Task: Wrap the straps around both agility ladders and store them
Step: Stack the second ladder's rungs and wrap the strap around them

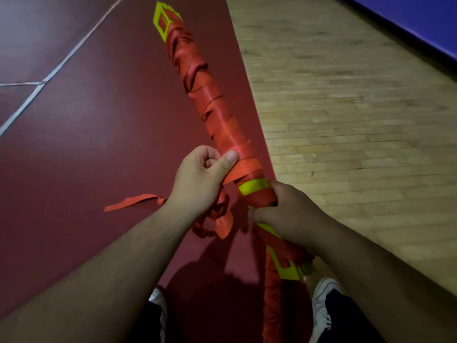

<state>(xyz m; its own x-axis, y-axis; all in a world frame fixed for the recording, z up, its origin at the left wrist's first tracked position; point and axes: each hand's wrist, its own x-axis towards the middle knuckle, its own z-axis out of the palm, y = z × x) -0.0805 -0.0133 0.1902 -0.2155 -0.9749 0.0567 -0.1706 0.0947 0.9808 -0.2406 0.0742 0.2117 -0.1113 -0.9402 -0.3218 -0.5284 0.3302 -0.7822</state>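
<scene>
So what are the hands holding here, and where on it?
The left hand pinches the orange strap against the ladder bundle at its lowest wrap; the right hand grips the bundle just below.

Orange strap (237,169) in spiral bands round agility ladder (197,78), neon-yellow rungs (252,186). Maroon court floor (99,132) with white lines (57,70) at 10 o'clock; pale tan wood-strip flooring (346,120) at 3 o'clock; blue band (408,16) at 1 o'clock. White shoes (321,295) at 6 o'clock.

My left hand (200,181) pinches the orange strap (243,167) against the bundled ladder (212,100), thumb on top. My right hand (291,211) grips the ladder lower down, beside a yellow rung (252,186). The strap's loose tail (131,203) hangs, I think, just above the red floor (99,132).
</scene>
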